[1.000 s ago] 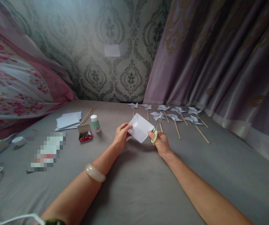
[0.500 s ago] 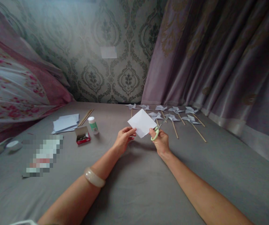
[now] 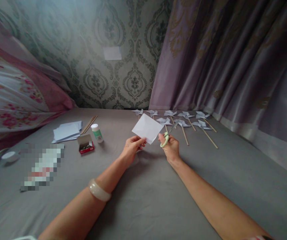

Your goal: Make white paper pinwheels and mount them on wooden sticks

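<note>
Pinched between the thumb and fingers of my left hand (image 3: 134, 146) is a square white sheet of paper (image 3: 147, 128), held up with one corner pointing away from me. My right hand (image 3: 171, 148) is closed around scissors (image 3: 165, 139) with pale green handles, their blades pointing up and to the right. A small gap separates my right thumb from the paper's right edge. Behind the paper, several white paper pinwheels (image 3: 183, 123) on wooden sticks lie on the grey cloth, some partly hidden by the sheet.
To the left lie a stack of white paper (image 3: 67, 131), wooden sticks (image 3: 89, 124), a white-capped glue bottle (image 3: 97, 134) and an open red box (image 3: 85, 146) of small metal pieces. A blurred-out flat object (image 3: 43, 168) and a white round item (image 3: 9, 156) are farther left. Curtains (image 3: 208, 66) hang at right.
My right thumb and fingers have come off the paper's right edge, leaving the sheet in my left hand alone. The paper has shifted slightly left, and the whole view has moved a little.
</note>
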`<state>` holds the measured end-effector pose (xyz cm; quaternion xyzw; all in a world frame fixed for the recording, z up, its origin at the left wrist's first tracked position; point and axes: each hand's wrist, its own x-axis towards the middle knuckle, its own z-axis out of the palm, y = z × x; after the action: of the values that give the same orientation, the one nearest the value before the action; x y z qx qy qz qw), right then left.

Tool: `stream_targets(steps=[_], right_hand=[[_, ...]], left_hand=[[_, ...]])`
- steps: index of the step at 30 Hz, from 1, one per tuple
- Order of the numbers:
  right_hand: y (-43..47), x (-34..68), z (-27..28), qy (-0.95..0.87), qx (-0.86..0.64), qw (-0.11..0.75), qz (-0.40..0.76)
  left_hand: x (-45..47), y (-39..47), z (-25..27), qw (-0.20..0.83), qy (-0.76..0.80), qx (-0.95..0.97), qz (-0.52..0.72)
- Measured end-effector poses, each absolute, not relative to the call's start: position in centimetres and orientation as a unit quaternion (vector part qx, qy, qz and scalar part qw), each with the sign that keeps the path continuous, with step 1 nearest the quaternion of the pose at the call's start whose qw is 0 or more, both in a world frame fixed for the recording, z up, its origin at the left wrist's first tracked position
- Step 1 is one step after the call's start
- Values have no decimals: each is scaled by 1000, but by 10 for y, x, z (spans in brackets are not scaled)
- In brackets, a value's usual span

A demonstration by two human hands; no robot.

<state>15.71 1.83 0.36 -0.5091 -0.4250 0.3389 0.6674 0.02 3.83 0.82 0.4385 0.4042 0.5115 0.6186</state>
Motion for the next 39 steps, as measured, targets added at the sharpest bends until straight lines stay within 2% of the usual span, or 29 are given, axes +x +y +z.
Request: stream_targets(steps=[3, 8, 12, 22, 39], right_hand=[[15, 156, 3, -455, -526, 613, 375], [4, 150, 6, -553, -520, 430, 488], [-5, 144, 15, -621, -506, 355, 481], [-8, 142, 21, -652, -522, 313, 453], [-6, 144, 16, -620, -549, 338, 447]], left_hand=[[-5, 45, 13, 616, 400, 398, 549], [-13, 52, 25, 621, 393, 350, 582], [-14, 50, 34, 625, 387, 343, 585], [-11, 50, 31, 631, 378, 364, 572], [-10, 49, 28, 625, 388, 377, 562]])
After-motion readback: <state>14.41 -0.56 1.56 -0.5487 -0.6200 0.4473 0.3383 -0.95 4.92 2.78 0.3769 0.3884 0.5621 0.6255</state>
